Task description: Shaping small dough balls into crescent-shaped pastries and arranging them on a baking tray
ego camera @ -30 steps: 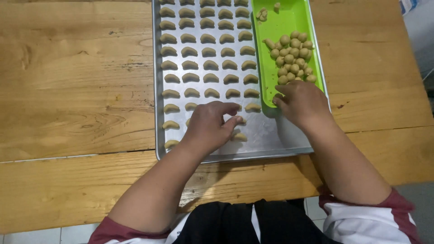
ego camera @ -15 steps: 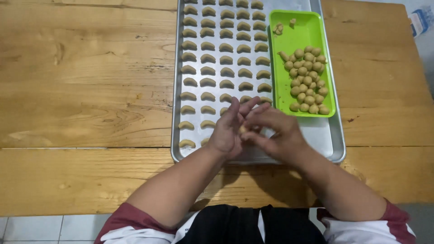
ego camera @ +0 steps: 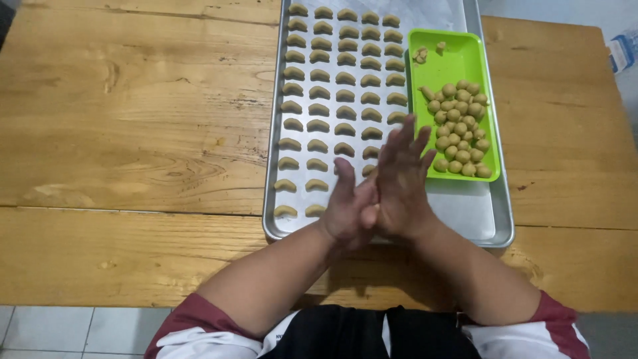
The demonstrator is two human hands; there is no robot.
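Centrally, the left hand (ego camera: pixel 349 209) and right hand (ego camera: pixel 402 183) meet palm to palm above the near edge of a metal baking tray (ego camera: pixel 478 219), fingers straight and pressed against each other. A small piece of dough (ego camera: pixel 369 214) shows between the palms (mostly hidden). Crescent-shaped dough pieces (ego camera: pixel 332 93) lie in rows over the tray's left part, running from near to far. A green plastic tray (ego camera: pixel 458 56) sits on the baking tray's right side, holding dough balls (ego camera: pixel 458 129). Everything rests on a wooden table (ego camera: pixel 133 133).
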